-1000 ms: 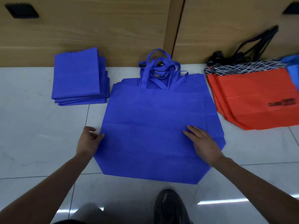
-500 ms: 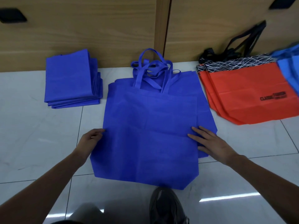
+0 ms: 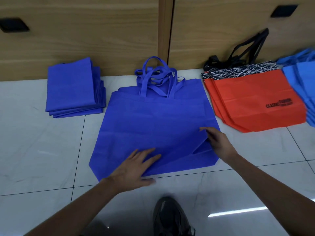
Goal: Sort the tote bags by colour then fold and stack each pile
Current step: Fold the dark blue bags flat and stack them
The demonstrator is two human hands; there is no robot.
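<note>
Tote bags, royal blue, unfolded pile [image 3: 153, 120]: lies flat mid-floor [image 3: 42, 150], handles [image 3: 156, 77] bunched at the floor's far edge against the wooden panel [image 3: 85, 40].
Top bag [image 3: 144, 133]: right side raised off the pile and creased diagonally toward the near edge.
Left hand [image 3: 134, 169]: flat, fingers spread, pressing the top bag's near edge.
Right hand [image 3: 219, 143]: fingers closed on the top bag's right edge, lifting it.
Folded blue stack [image 3: 69, 86]: far-left of the floor, near the panel, apart from the pile.
Orange bags [image 3: 252, 106]: unfolded, just right of the pile.
Light blue bags [image 3: 305, 79]: at the right edge of the floor, partly out of view.
Step, as judged: sorting looks done; first fold of the top blue bag is beginning.
Next move calls for: carrying the right edge across to the left while the left hand anchors, keeping the lower bags undisturbed.
</note>
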